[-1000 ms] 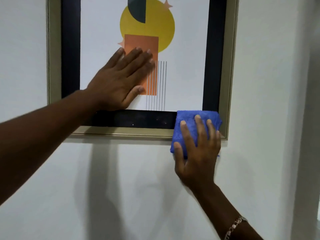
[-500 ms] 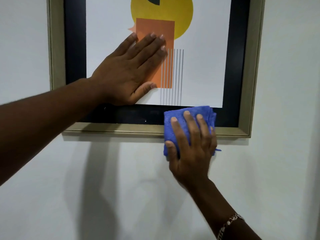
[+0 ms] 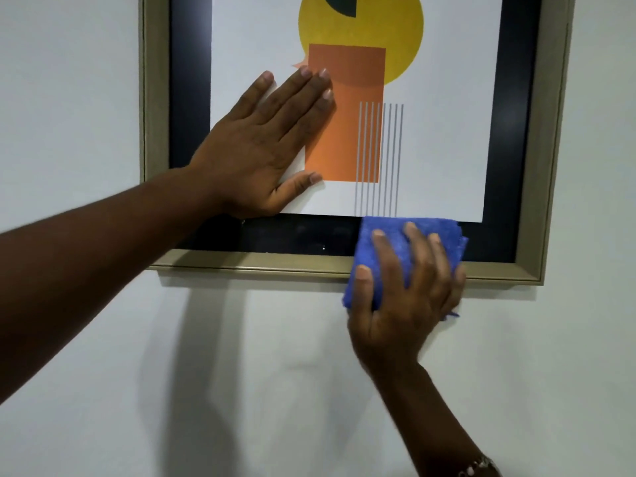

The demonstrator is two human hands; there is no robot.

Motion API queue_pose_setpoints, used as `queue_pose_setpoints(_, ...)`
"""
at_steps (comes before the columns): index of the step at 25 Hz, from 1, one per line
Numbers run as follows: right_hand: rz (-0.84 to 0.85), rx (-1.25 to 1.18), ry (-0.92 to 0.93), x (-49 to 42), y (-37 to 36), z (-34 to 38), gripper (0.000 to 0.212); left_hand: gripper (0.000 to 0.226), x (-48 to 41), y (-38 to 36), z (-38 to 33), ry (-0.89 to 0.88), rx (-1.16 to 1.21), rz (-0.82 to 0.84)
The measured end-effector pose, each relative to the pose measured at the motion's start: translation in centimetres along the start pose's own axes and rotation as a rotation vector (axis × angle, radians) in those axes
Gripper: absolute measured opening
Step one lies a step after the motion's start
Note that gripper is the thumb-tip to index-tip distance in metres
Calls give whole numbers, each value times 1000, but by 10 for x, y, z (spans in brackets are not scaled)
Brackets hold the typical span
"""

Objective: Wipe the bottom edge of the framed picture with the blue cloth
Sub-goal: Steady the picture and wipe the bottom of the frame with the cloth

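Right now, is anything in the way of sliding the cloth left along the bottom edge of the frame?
Nothing visible blocks it. The cloth under the right hand has bare frame to its left. The left hand lies flat on the glass above that edge; only its forearm crosses the lower left corner.
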State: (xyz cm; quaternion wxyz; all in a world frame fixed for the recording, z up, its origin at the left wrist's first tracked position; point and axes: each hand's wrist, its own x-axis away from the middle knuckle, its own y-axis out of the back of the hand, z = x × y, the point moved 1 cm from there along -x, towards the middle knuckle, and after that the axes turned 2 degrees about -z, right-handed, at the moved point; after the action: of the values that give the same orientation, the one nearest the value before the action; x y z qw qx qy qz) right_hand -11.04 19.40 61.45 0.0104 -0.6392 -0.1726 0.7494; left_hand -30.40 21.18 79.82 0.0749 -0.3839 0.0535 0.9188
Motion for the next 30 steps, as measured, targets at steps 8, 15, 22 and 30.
queue_pose_setpoints(8,-62,-46,-87,6,-11,39,35,84,12,2,17,-8,8,-10)
queue_pose_setpoints(15,-46,-19,-166,11,-24,80,40,88,17,3,47,-32,33,-4)
queue_pose_setpoints(22,-14,-7,-160,14,-34,112,42,90,13,3,56,-23,52,-17)
queue_pose_setpoints(30,17,-11,-145,17,-41,142,37,91,13,4,54,-6,58,-12)
